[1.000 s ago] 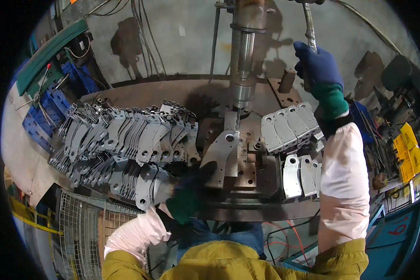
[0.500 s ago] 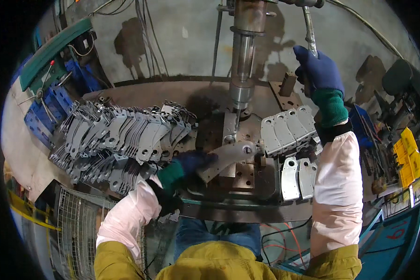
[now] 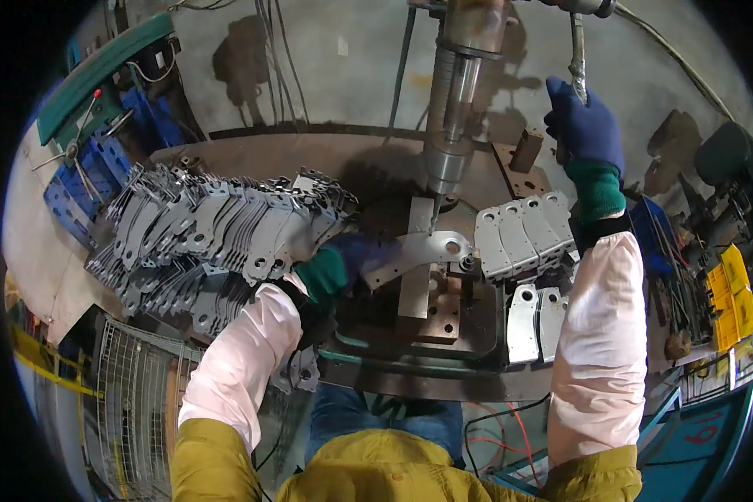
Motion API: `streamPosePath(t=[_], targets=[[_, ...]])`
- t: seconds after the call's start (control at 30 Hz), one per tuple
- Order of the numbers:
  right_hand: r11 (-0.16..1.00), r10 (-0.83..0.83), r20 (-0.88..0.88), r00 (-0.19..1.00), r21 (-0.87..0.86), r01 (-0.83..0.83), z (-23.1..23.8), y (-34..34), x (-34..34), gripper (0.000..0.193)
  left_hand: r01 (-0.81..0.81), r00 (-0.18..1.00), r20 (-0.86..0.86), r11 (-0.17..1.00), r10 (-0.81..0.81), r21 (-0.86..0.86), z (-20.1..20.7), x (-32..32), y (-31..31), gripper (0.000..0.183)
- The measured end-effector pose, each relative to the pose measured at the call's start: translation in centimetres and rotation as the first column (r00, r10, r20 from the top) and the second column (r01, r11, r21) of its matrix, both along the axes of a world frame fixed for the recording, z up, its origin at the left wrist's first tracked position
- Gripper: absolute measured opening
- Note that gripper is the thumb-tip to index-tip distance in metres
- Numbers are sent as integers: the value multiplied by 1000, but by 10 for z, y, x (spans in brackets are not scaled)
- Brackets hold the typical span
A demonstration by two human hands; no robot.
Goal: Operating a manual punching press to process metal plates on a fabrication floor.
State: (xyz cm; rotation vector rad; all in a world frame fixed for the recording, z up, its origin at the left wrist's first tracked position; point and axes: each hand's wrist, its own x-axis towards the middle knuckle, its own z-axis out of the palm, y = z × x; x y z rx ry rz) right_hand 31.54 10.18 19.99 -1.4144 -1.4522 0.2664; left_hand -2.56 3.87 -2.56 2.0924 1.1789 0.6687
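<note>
A curved flat metal plate (image 3: 427,249) with a large hole at its right end lies across a steel bar on the drill press fixture (image 3: 433,316). My left hand (image 3: 361,255), in a blue glove with a green cuff, grips the plate's left end; its fingers are partly blurred. My right hand (image 3: 586,127), gloved alike, is raised and closed around the metal feed lever (image 3: 577,54) of the drill press. Over the plate hangs the chuck (image 3: 449,163) with a drill bit (image 3: 436,213). The bit's tip is close to the plate's upper edge; I cannot tell whether they touch.
Many similar plates are piled in a stack (image 3: 226,230) at the left. Flat plates (image 3: 523,234) lie in rows to the right of the fixture. Further right are a yellow bin (image 3: 730,289) and tools. A wire basket (image 3: 142,410) stands below the table at left.
My left hand has moved the plate away from me and turned it flatter, bringing it up by the drill bit. My right hand stays on the lever. The view has shifted slightly.
</note>
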Motion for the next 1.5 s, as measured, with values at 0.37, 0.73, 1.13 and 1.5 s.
streamPosePath(t=[0.37, 0.73, 1.13, 1.5], targets=[[937, -283, 80, 956, 237, 257, -9, 42, 2, 51, 5, 940, 309, 900, 145, -436, 33, 15, -12, 55], [894, -355, -15, 935, 288, 344, -5, 64, -10, 52, -111, 992, 45, 991, 115, -77, 14, 12, -8, 35], [826, -344, 93, 934, 503, 254, -15, 78, 1, 42, -114, 830, 418, 846, 369, -521, 8, 20, -10, 38], [803, -344, -34, 938, 507, 313, -6, 69, -20, 41, -42, 808, 532, 926, 252, -375, -11, 9, -8, 37]])
